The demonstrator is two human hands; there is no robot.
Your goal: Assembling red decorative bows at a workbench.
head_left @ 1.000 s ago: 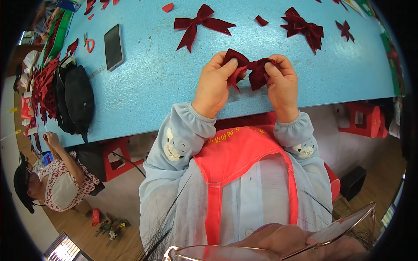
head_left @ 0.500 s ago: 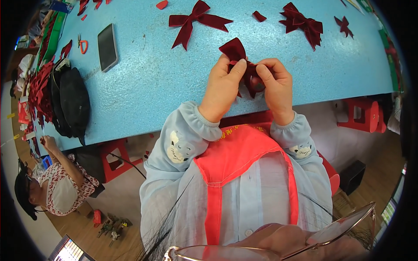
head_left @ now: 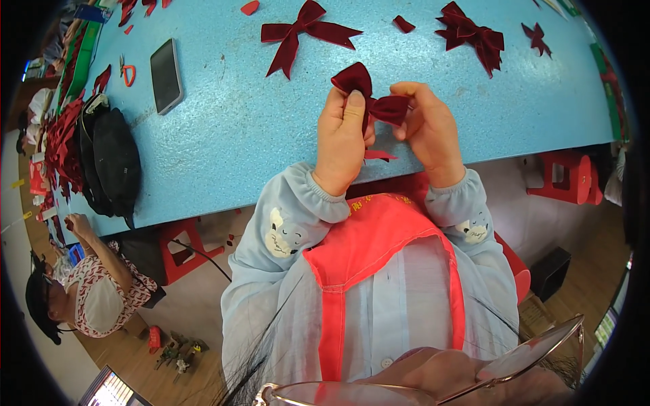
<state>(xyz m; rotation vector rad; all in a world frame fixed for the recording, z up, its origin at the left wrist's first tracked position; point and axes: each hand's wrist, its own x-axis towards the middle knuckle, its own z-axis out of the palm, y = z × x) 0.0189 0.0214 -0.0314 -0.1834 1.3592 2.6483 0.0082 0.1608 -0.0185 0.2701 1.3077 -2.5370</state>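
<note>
Pinching a dark red velvet bow [head_left: 389, 109] between thumb and fingers, the left hand [head_left: 342, 139] is closed snugly beside its knot. The right hand [head_left: 435, 135] curls half open around the plump right loop; whether its fingertips press the cloth, I cannot tell. The bow is held up over the near part of the speckled, shiny blue table [head_left: 223, 149]. Farther back lie a flat bow [head_left: 298, 32] with long tails, a layered bow [head_left: 474, 39] and a smooth, slab-shaped phone [head_left: 166, 76]
</note>
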